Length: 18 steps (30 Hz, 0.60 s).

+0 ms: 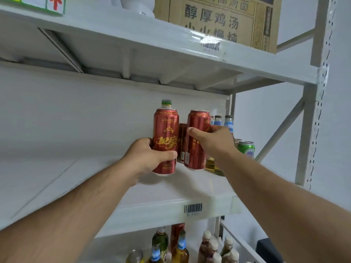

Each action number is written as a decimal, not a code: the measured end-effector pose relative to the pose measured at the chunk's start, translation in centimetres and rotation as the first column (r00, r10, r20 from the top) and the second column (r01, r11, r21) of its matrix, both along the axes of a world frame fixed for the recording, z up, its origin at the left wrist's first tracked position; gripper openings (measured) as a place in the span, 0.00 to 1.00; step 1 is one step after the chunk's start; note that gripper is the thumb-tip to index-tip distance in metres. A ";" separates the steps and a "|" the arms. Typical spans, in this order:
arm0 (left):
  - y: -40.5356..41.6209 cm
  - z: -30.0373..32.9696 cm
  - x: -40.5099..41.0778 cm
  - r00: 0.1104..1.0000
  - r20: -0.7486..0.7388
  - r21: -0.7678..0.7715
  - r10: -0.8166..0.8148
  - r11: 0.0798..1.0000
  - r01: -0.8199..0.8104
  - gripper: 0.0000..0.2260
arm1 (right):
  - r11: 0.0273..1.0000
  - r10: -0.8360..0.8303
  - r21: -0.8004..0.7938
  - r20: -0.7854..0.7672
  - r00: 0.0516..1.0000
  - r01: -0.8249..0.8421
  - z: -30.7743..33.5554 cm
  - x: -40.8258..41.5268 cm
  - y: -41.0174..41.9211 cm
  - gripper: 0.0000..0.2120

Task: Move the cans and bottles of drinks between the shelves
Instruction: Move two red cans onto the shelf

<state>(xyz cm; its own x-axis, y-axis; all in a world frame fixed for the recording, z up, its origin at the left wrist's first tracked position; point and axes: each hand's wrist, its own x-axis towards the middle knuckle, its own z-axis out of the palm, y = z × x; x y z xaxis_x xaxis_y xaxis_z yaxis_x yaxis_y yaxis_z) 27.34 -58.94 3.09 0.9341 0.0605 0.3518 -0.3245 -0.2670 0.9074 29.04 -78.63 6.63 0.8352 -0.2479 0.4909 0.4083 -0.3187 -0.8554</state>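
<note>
At the middle shelf [207,188], both my arms reach up and forward. My left hand [146,156] wraps round a tall red can [165,137], thumb across its front, held upright just above the shelf. My right hand [212,141] grips a second red can [197,139] beside it, at three o'clock. Behind them stand a third red can, bottles and a green can [246,149]. More bottles [180,249] fill the lower shelf, at six o'clock.
</note>
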 end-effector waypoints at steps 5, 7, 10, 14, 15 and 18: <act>-1.8 -0.4 1.3 0.998 -0.013 -0.036 0.069 0.997 -0.069 0.19 | 0.999 0.042 -0.008 -0.081 0.996 -0.043 -1.2 4.2 -0.7 0.22; -2.3 -0.5 1.7 0.996 -0.005 -0.042 0.092 0.995 -0.092 0.18 | 0.998 0.063 -0.003 -0.104 0.993 -0.063 -1.9 5.8 -0.8 0.22; -2.8 -0.6 2.1 0.994 -0.005 -0.040 0.113 0.993 -0.113 0.18 | 0.996 0.083 0.022 -0.128 0.988 -0.081 -2.3 7.7 -0.9 0.22; -3.5 -0.5 2.5 0.991 -0.012 -0.039 0.131 0.991 -0.132 0.20 | 0.996 0.076 0.047 -0.159 0.984 -0.070 -2.2 9.5 -0.7 0.23; -3.6 -0.5 2.7 0.991 -0.012 -0.037 0.135 0.990 -0.135 0.19 | 0.997 0.074 0.051 -0.173 0.982 -0.066 -2.1 9.8 -0.7 0.23; -3.8 -0.5 3.0 0.991 -0.008 -0.030 0.132 0.991 -0.133 0.18 | 0.996 0.072 0.071 -0.216 0.974 -0.058 -2.1 10.6 -0.6 0.25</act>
<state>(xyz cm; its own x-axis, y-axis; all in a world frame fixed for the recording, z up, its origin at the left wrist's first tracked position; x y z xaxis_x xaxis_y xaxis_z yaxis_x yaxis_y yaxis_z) 30.36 -62.76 2.59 0.9193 0.1943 0.3421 -0.2823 -0.2799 0.9176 39.68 -79.27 4.57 0.9357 -0.2145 0.2801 0.2277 -0.2393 -0.9439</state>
